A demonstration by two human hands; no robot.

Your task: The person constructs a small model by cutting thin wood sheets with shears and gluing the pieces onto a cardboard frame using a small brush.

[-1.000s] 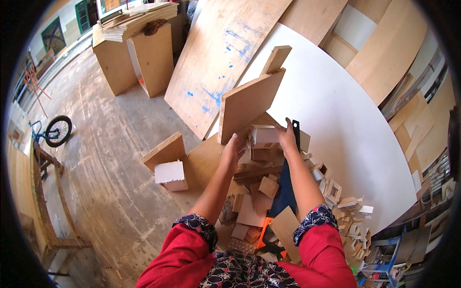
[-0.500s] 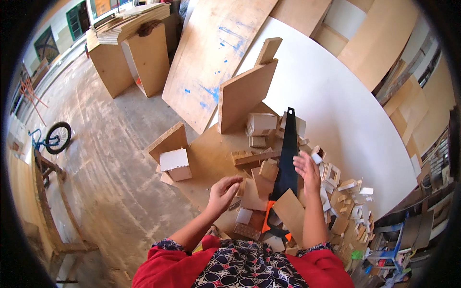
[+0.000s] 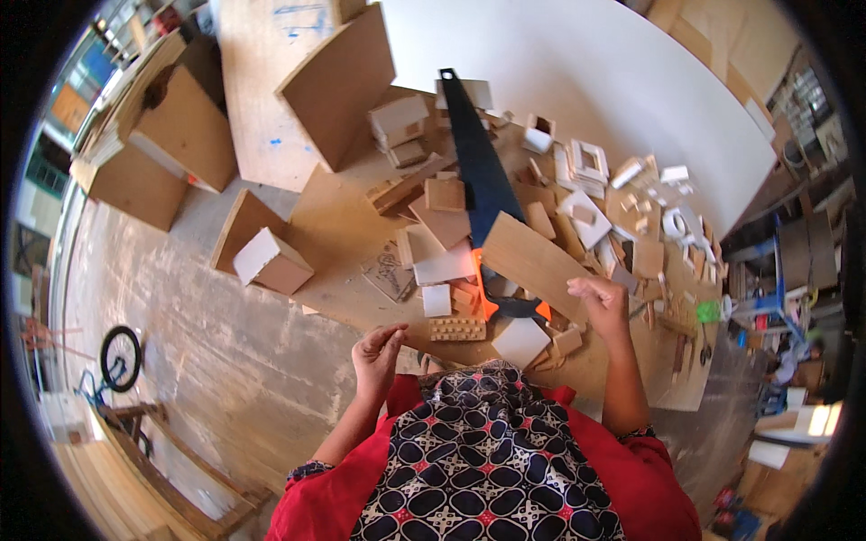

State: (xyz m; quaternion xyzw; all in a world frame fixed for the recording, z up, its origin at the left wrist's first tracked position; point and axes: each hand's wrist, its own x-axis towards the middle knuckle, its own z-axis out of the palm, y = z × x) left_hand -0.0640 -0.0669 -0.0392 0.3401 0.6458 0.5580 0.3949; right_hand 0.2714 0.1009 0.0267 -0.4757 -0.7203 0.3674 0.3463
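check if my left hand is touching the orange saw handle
Apart: the head view shows your left hand to the left of the orange saw handle, with a bumpy tan block visible between them.

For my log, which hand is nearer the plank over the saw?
The right hand, by the right end of the plank; the left hand is well to its left.

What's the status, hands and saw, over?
Left hand curled, nothing visible held. Right hand by plank, contact unclear. Saw among offcuts, plank partly covering it.
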